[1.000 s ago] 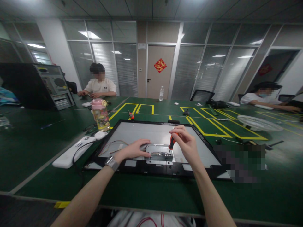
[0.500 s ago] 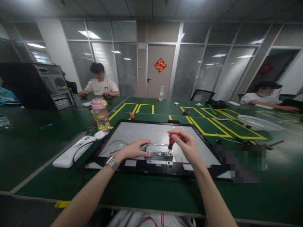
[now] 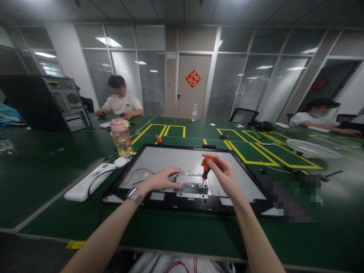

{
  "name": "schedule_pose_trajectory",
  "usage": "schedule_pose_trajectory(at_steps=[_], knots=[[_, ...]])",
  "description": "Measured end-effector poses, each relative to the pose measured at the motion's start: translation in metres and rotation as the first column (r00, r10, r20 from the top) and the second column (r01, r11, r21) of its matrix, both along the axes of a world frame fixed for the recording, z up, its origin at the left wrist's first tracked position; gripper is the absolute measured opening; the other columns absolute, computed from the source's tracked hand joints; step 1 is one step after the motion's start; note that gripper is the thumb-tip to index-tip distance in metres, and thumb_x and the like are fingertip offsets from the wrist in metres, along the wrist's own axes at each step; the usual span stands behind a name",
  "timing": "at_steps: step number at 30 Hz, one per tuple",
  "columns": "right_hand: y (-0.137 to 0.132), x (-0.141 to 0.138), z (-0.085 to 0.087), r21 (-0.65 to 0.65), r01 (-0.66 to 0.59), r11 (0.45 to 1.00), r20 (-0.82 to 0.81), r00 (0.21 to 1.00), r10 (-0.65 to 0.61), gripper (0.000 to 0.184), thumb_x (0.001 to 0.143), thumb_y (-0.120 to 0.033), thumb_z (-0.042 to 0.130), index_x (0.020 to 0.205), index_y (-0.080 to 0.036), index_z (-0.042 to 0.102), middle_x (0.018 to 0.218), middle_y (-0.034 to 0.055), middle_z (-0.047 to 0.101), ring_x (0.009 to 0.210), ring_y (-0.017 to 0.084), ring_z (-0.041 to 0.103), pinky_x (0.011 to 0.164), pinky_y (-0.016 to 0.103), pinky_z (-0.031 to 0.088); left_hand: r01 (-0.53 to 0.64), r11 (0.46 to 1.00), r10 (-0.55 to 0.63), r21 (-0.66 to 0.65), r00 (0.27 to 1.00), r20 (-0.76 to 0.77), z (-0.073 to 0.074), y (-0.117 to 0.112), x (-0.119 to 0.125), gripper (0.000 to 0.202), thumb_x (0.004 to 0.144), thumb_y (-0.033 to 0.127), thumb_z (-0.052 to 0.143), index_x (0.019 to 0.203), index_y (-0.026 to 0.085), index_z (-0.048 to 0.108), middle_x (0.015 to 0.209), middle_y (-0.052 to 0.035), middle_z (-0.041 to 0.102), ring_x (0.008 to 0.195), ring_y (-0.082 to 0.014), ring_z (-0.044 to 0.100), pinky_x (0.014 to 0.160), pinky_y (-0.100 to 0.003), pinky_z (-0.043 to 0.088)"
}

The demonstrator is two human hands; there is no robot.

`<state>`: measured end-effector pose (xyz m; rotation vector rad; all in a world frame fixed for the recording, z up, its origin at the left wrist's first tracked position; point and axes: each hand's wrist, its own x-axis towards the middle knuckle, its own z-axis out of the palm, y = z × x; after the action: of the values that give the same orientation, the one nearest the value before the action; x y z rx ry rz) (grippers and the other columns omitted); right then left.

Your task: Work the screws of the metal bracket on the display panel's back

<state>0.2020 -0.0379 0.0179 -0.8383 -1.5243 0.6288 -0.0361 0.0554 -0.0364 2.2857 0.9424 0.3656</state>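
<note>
From where I stand, the green worktop (image 3: 170, 233) fills most of the room in front of me, marked out with yellow tape (image 3: 284, 163). Across it on the left sits a person in a pale shirt (image 3: 125, 104); another, in a dark hat (image 3: 321, 102), leans on the far right. A black computer case (image 3: 31, 102) stands at the left. The flat screen panel (image 3: 162, 156) lies on the worktop squarely before the worker, pale face up in a black frame. Beyond its right side is a round white grille (image 3: 313, 148); to its left are a long white box (image 3: 88, 182) and a pink-lidded bottle (image 3: 123, 140). A metal bracket (image 3: 192, 192) sits near the middle of the panel's near edge. The left hand (image 3: 160, 178) is spread over the panel, its thumb at the bracket's left side. The right hand (image 3: 223, 170) pinches the handle of an orange-and-black screwdriver (image 3: 206, 169), tilted slightly, its shaft pointing down at the bracket's right end. A silver watch (image 3: 135, 196) circles the left wrist.
</note>
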Motion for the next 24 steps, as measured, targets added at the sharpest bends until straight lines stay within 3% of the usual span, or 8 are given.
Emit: schedule_pose_trajectory(at_steps=[4,7,11,24], knots=[[0.0016,-0.0008,-0.0009,0.010,-0.029,1.000,-0.023,0.999,0.029,0.023,0.089,-0.037,0.050,0.099,-0.022,0.065,0.085,0.0051,0.065,0.079,0.018,0.061,0.071,0.034,0.052,-0.003,1.000,0.003,-0.002,1.000,-0.005,0.0019,-0.0007,0.0007,0.074,0.068,0.058,0.067,0.131,0.024,0.049,0.144,-0.0064,0.042,0.134,-0.0260,0.035,0.113,-0.036,0.024],[0.0033,-0.0012,-0.0016,0.063,0.016,0.998,0.000,1.000,-0.016,0.020,0.087,-0.036,0.054,0.092,-0.023,0.068,0.090,0.0054,0.063,0.085,0.018,0.060,0.074,0.033,0.050,-0.010,1.000,0.010,0.005,1.000,-0.003,0.0021,-0.0013,0.0013,0.074,0.068,0.057,0.068,0.131,0.023,0.049,0.143,-0.0069,0.043,0.134,-0.0258,0.036,0.113,-0.036,0.023],[0.0046,-0.0003,-0.0031,0.073,0.125,0.989,0.026,0.992,-0.127,0.014,0.080,-0.033,0.064,0.089,-0.024,0.070,0.090,0.0045,0.061,0.085,0.019,0.058,0.071,0.031,0.048,-0.007,1.000,0.007,0.004,1.000,-0.005,0.0019,-0.0015,0.0013,0.072,0.069,0.056,0.068,0.131,0.025,0.049,0.143,-0.0060,0.042,0.134,-0.0256,0.035,0.113,-0.036,0.023],[0.0061,0.0014,-0.0058,0.069,0.289,0.955,0.007,0.957,-0.291,0.016,0.084,-0.033,0.057,0.090,-0.021,0.066,0.090,0.0060,0.064,0.077,0.018,0.063,0.066,0.030,0.053,-0.001,1.000,0.001,0.004,1.000,-0.004,0.0022,-0.0011,0.0007,0.072,0.068,0.057,0.068,0.130,0.025,0.049,0.143,-0.0054,0.043,0.134,-0.0248,0.035,0.113,-0.035,0.023]])
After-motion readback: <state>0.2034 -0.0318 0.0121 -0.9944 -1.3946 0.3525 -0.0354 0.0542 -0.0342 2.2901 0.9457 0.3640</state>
